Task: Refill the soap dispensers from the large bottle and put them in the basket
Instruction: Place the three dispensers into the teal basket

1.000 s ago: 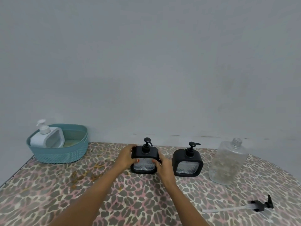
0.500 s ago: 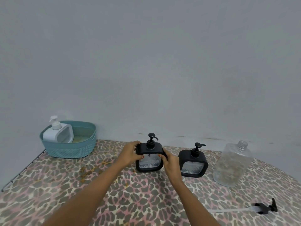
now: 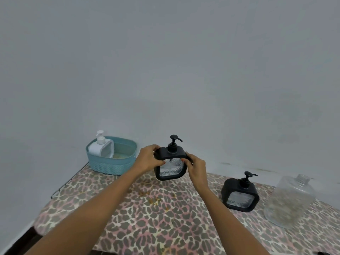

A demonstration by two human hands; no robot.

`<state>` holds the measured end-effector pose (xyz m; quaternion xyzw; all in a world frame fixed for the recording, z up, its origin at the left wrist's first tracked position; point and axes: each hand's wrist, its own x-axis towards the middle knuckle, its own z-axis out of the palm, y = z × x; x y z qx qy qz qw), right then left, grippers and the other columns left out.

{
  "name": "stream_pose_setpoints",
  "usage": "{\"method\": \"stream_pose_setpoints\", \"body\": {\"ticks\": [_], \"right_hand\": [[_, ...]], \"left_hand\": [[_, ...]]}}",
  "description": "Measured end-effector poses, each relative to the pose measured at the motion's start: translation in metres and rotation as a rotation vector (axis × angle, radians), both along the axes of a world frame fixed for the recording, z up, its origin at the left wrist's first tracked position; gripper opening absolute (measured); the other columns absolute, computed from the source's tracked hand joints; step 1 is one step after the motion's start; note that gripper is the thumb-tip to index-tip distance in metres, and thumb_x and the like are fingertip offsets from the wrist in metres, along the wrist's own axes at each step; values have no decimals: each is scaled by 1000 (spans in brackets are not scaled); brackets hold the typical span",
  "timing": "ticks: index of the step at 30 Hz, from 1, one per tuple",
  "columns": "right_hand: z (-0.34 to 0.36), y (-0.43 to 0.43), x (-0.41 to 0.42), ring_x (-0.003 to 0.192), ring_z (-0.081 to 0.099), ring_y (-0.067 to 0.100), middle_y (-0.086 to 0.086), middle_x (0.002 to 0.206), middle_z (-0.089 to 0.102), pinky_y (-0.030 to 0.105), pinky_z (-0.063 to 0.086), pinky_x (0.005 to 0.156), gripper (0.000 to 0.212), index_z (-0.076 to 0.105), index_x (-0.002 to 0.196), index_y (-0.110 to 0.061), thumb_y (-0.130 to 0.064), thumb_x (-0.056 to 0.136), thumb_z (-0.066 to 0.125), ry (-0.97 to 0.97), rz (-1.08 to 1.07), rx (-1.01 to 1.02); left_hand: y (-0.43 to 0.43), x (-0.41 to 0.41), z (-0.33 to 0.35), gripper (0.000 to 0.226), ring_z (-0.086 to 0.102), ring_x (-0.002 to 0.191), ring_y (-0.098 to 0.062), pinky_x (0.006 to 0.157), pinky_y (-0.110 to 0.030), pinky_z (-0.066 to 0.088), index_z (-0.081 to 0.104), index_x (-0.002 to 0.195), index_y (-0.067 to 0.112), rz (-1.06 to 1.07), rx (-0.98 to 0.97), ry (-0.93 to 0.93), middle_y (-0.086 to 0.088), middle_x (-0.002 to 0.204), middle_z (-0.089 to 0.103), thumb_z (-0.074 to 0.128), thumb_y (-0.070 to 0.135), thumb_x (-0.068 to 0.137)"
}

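Since the frame half a second before, the held black dispenser (image 3: 171, 162) had drawn away from the second black dispenser (image 3: 240, 194) and come closer to the teal basket (image 3: 110, 166), and it looked to me raised clear of the leopard-print cloth (image 3: 156, 208). On my feed the left hand (image 3: 147, 160) gripped its upper left corner, fingers (image 3: 155, 147) curled over the black frame and the thumb laid across the front onto the clear window. The right hand (image 3: 196, 167) gripped the opposite upper corner the same way, its fingers (image 3: 188, 157) wrapped round the edge and the thumb tip touching the window. Both hands were closed on that one dispenser, which stood upright between them with its pump above the fingertips. Left of the left hand's fingers sat the basket, with a white dispenser (image 3: 101, 148) inside it at its left end. Right of and below the right hand's fingers, well apart, the second black dispenser stood on the cloth, and just beyond it the large clear bottle (image 3: 288, 201), uncapped. I could not tell how much soap either black dispenser held.
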<state>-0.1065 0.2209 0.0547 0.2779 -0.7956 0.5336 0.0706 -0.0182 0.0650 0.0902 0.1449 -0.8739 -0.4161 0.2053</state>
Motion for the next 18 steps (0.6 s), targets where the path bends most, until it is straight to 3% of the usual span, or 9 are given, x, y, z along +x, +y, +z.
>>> {"method": "stream_pose_setpoints", "body": {"ticks": [6, 11, 15, 18], "right_hand": [[11, -50, 2, 86, 58, 11, 12, 105, 69, -1, 41, 68, 24, 65, 110, -2, -1, 88, 56, 50, 59, -13], [18, -97, 1, 85, 59, 15, 10, 101, 67, 21, 44, 74, 19, 67, 103, -4, -5, 87, 58, 51, 65, -10], [23, -133, -3, 81, 54, 15, 14, 99, 66, 11, 36, 68, 17, 67, 101, -1, -1, 87, 57, 90, 97, -5], [25, -159, -5, 84, 56, 19, 15, 97, 65, 10, 37, 69, 17, 67, 100, 0, 1, 87, 55, 106, 135, 5]], "left_hand": [[-39, 21, 11, 53, 54, 97, -17, 79, -26, 41, 55, 114, 4, 107, 3, 47, -13, 115, 61, 77, 9, 67], [-70, 32, 14, 51, 53, 92, -13, 75, -22, 40, 56, 111, 4, 189, -2, 82, -10, 112, 63, 78, 12, 66], [-95, 37, 17, 48, 53, 88, -11, 74, -21, 40, 58, 108, 5, 261, -14, 123, -8, 108, 64, 79, 12, 65], [-113, 38, 16, 45, 55, 90, -14, 76, -22, 40, 60, 104, 4, 308, -16, 145, -11, 106, 65, 79, 12, 64]]}}
